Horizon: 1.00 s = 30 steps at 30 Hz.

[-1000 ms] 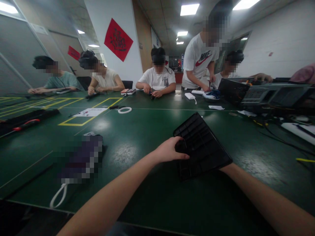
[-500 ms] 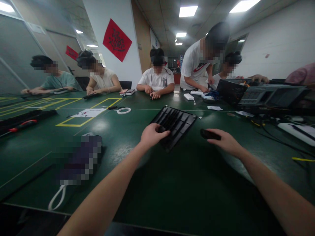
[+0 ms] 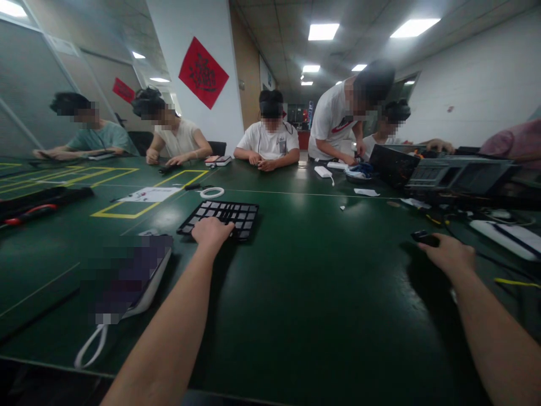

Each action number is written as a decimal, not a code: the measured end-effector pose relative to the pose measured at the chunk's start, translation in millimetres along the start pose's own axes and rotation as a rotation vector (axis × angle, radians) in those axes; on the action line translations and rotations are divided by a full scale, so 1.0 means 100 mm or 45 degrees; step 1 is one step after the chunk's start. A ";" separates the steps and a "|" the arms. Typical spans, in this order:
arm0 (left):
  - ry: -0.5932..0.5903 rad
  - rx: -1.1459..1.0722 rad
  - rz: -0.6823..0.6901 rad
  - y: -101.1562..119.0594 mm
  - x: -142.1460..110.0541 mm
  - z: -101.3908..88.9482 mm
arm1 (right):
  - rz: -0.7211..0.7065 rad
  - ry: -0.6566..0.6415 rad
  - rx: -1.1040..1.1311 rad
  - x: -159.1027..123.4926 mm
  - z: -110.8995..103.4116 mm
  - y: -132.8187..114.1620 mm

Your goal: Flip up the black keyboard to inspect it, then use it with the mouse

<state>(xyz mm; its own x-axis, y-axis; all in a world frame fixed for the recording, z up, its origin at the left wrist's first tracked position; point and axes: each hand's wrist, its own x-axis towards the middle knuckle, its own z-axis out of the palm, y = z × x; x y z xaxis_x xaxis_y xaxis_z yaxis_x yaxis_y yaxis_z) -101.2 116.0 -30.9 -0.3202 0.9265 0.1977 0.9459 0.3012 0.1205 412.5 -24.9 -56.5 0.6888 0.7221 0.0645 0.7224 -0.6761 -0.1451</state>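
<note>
From the head camera I see the two hands on a dark green table (image 3: pixel 313 316). The black grid tray (image 3: pixel 228 217) lies flat on this table, ahead of the person and a little left of the middle of the view. Its long axis goes nearly across the view, from left to right, with a small slant.

The left hand (image 3: pixel 212 234) is the nearer one, and it is touching the near edge of the tray. Its palm faces down and its fingers lie over the first cells. I cannot tell if it really grips the tray or only rests on it. The tray lies forward of this hand and extends mostly to its right side.

The right hand (image 3: pixel 448 255) is well apart from the tray, far to the right. Its fingers are closed on a small black object (image 3: pixel 424 238), but the object is too small for me to tell what it is.

Beyond the tray there is a white cable ring (image 3: pixel 212 192), and to the left of the left forearm lies a blurred pouch (image 3: pixel 127 276).
</note>
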 end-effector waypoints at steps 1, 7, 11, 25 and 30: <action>-0.008 0.014 -0.007 -0.02 0.01 0.01 | 0.018 -0.024 -0.013 0.00 0.02 0.01; 0.012 0.036 -0.042 0.01 -0.01 -0.01 | 0.123 -0.119 0.026 0.01 0.11 0.00; 0.293 0.072 0.099 0.13 -0.12 -0.06 | 0.148 -0.016 0.069 0.00 0.14 -0.03; -0.110 0.071 0.015 0.03 0.03 -0.04 | 0.180 0.024 0.176 -0.03 0.14 -0.04; -0.140 0.070 0.061 0.01 0.07 -0.01 | 0.137 -0.068 0.138 0.06 0.21 0.04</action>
<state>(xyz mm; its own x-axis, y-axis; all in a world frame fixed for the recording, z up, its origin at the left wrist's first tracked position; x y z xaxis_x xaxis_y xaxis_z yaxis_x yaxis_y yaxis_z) -102.7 122.6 -28.2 -0.2699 0.9583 0.0936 0.9623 0.2652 0.0594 418.1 -20.0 -77.2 0.7556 0.6549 -0.0095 0.6316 -0.7324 -0.2542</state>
